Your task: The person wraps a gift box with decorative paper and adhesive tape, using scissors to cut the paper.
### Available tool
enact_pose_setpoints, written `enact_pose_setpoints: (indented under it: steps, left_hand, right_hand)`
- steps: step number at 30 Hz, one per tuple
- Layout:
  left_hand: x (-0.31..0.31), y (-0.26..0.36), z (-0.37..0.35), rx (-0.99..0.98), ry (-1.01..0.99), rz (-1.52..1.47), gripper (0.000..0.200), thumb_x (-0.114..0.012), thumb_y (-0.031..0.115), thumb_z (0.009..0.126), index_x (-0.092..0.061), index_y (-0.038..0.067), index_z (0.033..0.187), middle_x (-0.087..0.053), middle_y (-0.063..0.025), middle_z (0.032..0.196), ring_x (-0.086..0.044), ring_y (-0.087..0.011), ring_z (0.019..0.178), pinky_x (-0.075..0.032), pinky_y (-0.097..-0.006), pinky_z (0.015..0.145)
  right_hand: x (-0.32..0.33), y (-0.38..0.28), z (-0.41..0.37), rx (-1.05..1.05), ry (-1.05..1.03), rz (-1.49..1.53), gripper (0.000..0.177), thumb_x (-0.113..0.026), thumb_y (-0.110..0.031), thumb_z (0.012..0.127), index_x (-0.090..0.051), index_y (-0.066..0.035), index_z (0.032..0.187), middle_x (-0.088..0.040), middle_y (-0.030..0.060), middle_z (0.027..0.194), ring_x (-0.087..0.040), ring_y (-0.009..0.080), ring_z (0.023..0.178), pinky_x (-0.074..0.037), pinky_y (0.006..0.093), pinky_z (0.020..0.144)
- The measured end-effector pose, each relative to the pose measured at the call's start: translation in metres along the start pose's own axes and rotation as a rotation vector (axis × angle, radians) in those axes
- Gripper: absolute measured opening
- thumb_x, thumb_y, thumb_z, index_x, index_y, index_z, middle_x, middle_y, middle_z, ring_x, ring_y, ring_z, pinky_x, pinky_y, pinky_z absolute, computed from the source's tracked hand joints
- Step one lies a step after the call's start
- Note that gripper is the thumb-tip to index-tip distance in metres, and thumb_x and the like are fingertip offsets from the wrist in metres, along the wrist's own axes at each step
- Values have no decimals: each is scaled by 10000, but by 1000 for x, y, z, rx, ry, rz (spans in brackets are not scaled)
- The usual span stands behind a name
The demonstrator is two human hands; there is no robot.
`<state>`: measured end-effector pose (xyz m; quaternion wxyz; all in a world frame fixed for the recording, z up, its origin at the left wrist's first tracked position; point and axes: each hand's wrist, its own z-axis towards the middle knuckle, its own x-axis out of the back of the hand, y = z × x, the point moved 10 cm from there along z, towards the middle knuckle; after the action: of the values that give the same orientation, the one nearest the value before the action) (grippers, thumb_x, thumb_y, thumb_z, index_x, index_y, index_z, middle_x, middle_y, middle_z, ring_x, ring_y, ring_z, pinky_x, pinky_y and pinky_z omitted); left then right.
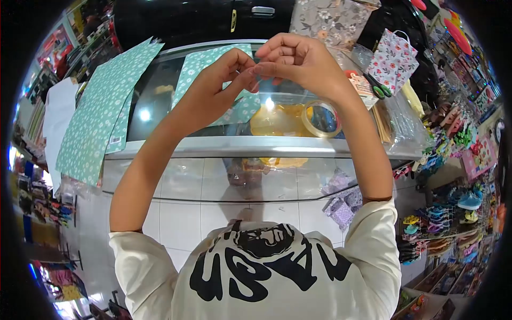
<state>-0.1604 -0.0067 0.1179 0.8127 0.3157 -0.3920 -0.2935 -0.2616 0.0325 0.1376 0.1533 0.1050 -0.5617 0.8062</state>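
My left hand (pixel 226 88) and my right hand (pixel 301 61) meet above the glass counter, fingertips pinched close together. A thin clear piece (pixel 258 85) seems to glint at the fingertips, too small to name surely. Beneath my hands lies a green floral paper piece (pixel 200 63), partly hidden by my left hand and forearm. A roll of clear tape (pixel 322 118) rests on the glass to the right, below my right wrist.
Larger green floral sheets (pixel 101 101) overhang the counter's left end. At right are scissors (pixel 377 86), a floral gift bag (pixel 393 61) and clear plastic packaging (pixel 405 125). A patterned box (pixel 330 24) stands behind. The counter's metal edge (pixel 240 146) runs before me.
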Motion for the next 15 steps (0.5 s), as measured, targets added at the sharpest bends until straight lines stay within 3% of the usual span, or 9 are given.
enact_pose_setpoints:
  steps: [3,7,13,15]
  left_hand:
    - [9,-6,-11,55,23,9,153,-503,183,1011,-528,35,1036,-615,-32,902,-634,-109,863,-495,-253,784]
    - [16,-21,-23,142,34,-172,208,-551,182,988,-527,40,1138,-613,-31,935,-640,-106,883,-530,-252,794]
    - [24,-45,-42,356,83,-370,380,-632,136,934,-473,44,1267,-600,-36,984,-621,-106,904,-553,-264,804]
    - [33,-57,-47,403,139,-421,425,-659,107,904,-462,42,1274,-596,-39,1006,-607,-96,917,-547,-255,809]
  right_hand:
    - [-12,0,4,36,-37,43,254,-711,-7,835,-625,-10,1074,-685,49,884,-661,99,828,-553,238,730]
    - [-17,-6,3,256,146,-95,234,-741,-73,808,-644,-10,1012,-697,73,862,-678,117,781,-544,244,688]
    - [-28,-4,-15,275,398,-100,189,-718,-40,820,-625,-16,983,-678,50,887,-661,96,796,-518,214,671]
    - [-30,11,-15,271,445,49,190,-704,-10,826,-615,-11,993,-671,43,890,-653,85,812,-508,204,669]
